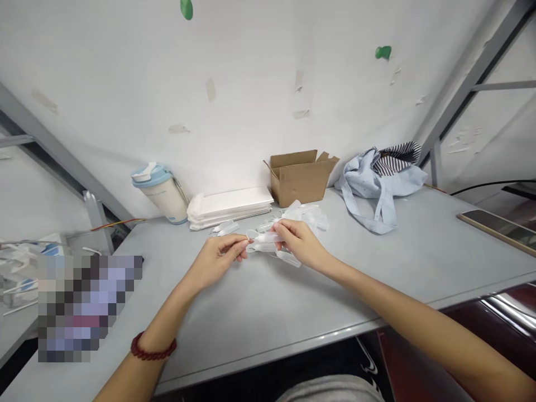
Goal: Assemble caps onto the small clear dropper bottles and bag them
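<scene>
My right hand (305, 243) is closed around the wide end of a small translucent plastic squeeze bottle (267, 238), held level just above the table. The bottle's narrow end points left, toward my left hand (215, 258). Thumb and forefinger of that hand are pinched together at the tip; what sits between them is too small to name. Under and beside my hands lie similar bottles, among them one by my right fingers (288, 258) and one behind my left hand (227, 228). A heap of translucent bottles (312, 215) lies behind my right hand.
At the back of the grey table (234, 324) stand a lidded cup (161, 195), a stack of white packets (232, 204), an open cardboard box (304, 178) and a light-blue cloth bag (377, 184). A phone (502, 226) lies at right; a blurred-out item (90, 307) lies at left.
</scene>
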The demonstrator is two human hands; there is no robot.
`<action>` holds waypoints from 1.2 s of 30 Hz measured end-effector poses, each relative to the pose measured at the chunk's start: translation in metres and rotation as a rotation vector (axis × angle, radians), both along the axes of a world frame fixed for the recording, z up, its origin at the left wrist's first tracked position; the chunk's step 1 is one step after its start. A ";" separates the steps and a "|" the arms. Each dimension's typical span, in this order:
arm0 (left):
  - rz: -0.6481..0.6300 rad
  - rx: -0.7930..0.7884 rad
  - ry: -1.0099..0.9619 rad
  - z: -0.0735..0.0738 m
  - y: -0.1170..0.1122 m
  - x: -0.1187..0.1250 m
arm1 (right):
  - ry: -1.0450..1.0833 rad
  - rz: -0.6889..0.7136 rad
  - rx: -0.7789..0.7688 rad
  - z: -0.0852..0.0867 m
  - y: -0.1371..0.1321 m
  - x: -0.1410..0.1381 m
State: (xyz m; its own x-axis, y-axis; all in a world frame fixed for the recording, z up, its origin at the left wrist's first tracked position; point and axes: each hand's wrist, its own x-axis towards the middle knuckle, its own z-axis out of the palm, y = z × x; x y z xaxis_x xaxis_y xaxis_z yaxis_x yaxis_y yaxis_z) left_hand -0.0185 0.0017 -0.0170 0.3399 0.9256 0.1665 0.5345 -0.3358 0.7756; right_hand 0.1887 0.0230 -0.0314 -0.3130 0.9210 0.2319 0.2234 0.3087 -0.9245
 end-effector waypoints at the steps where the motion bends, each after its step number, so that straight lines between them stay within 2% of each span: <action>1: 0.002 0.001 -0.003 0.000 0.000 0.000 | -0.003 -0.003 0.000 0.000 0.000 0.000; 15: 0.004 0.030 0.037 -0.003 0.001 -0.001 | -0.050 -0.022 0.011 0.002 0.000 -0.001; 25: -0.029 0.100 0.164 -0.004 -0.001 0.001 | -0.123 -0.048 0.107 -0.001 0.000 -0.002; 36: -0.058 0.141 0.193 -0.006 0.001 0.002 | -0.218 -0.068 0.180 0.000 -0.002 -0.003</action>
State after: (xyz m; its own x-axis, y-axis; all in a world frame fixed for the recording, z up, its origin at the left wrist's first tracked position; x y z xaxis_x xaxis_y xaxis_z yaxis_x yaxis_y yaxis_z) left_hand -0.0162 0.0027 -0.0228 0.4300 0.8758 0.2192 0.6446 -0.4678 0.6047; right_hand 0.1861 0.0210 -0.0317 -0.3125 0.8917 0.3276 0.4364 0.4410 -0.7843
